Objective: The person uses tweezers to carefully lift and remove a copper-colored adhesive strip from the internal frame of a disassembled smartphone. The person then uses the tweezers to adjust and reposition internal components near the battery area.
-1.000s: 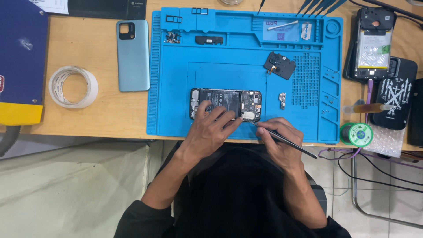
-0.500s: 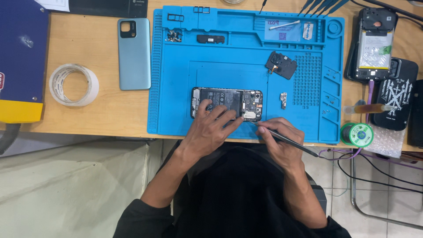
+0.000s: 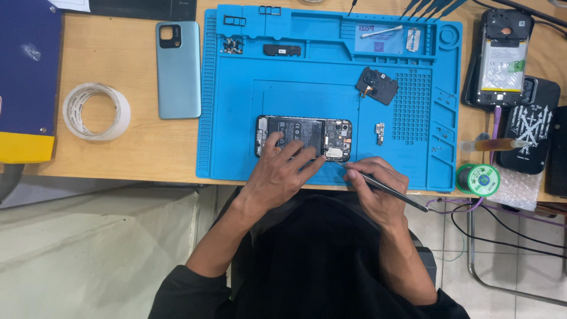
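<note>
Opened phone (image 3: 304, 137) lies flat on the blue mat (image 3: 236, 147), near its front edge. Your left hand (image 3: 282, 172) presses on it, fingers spread. Your right hand (image 3: 373, 188) has its grip closed on tweezers (image 3: 384, 188), tip beside the phone. Mat's top tray holds small parts (image 3: 231, 45).

Matt blue rubbery-looking mat (image 3: 236, 147), pale smooth wood desk (image 3: 147, 147), glossy back cover (image 3: 178, 71), thin, probably metal tweezers (image 3: 384, 189)

A wooden counter (image 3: 142, 142) carries a blue repair mat (image 3: 236, 147), tape roll (image 3: 96, 111), and phone back cover (image 3: 178, 70) at upper left.
</note>
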